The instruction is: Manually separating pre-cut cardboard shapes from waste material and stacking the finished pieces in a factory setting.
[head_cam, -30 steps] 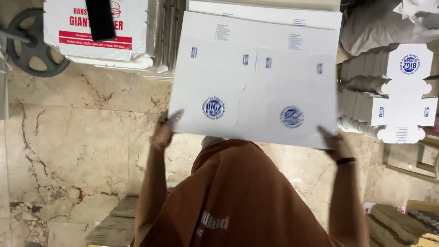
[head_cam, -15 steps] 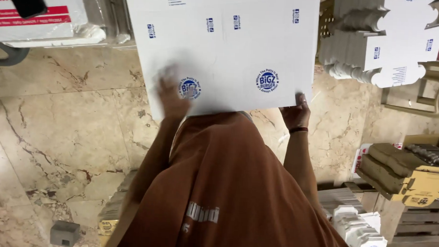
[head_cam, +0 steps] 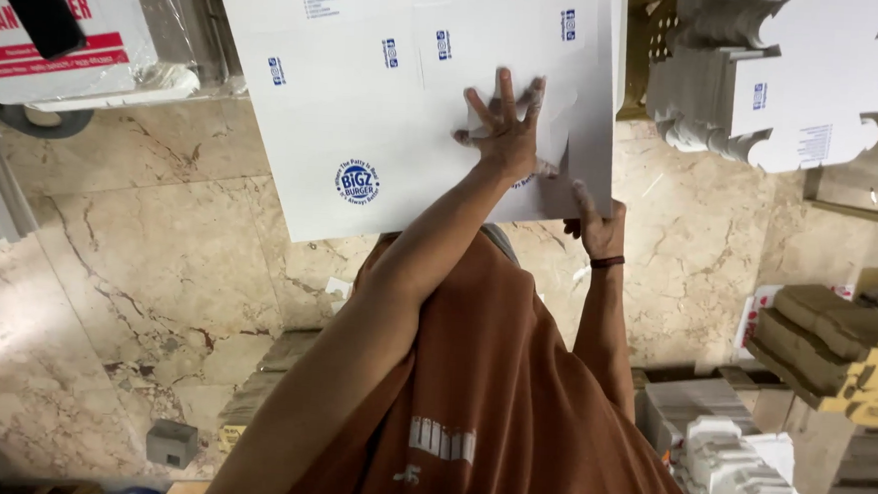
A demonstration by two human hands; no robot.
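A large flat white cardboard box blank point(head_cam: 386, 104) with round blue logos and small blue marks lies in front of me over the marble floor point(head_cam: 126, 291). My left hand point(head_cam: 505, 130) reaches across my body and rests flat on the blank's right part, fingers spread. My right hand point(head_cam: 595, 223), with a dark band at the wrist, grips the blank's near right corner, thumb on top. My brown shirt fills the lower middle of the view.
A stack of die-cut white box blanks point(head_cam: 788, 85) sits at the upper right. A white carton with red print point(head_cam: 59, 37) and a black slab on it stand upper left. Brown and yellow cardboard stacks point(head_cam: 834, 358), white folded boxes point(head_cam: 747, 484) and a small grey block point(head_cam: 170, 441) lie nearby.
My left hand has left the blank's near left corner and moved right onto its surface, fingers spread. The right hand keeps its hold on the near right corner. The view has shifted left.
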